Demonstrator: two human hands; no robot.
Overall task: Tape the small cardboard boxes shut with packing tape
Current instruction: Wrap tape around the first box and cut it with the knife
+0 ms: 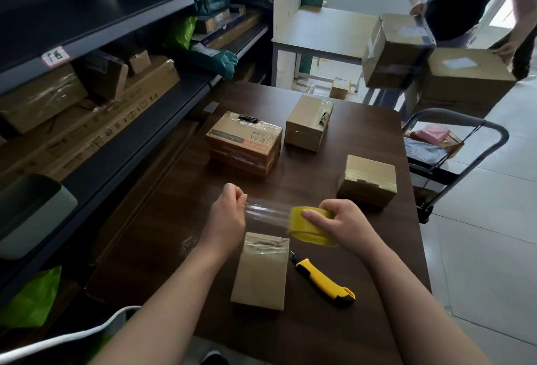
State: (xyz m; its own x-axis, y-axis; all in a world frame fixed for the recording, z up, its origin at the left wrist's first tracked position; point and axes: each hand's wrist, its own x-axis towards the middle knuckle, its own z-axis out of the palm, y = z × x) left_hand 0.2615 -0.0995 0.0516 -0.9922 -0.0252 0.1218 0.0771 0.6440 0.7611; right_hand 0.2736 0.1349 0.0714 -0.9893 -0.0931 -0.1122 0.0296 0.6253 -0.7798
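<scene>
Right hand (345,226) grips the yellowish roll of packing tape (312,226); left hand (229,213) pinches the free end of a clear strip (267,213) drawn taut between them, above the far end of a small cardboard box (261,273) lying on the dark wooden table (162,234). A yellow utility knife (324,280) lies just beside the box. Three more boxes (367,180) stand farther back.

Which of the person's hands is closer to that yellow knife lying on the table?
The right hand. It holds the tape roll just above and beyond the knife. The left hand pinches the tape's free end farther off, across the small box.
</scene>
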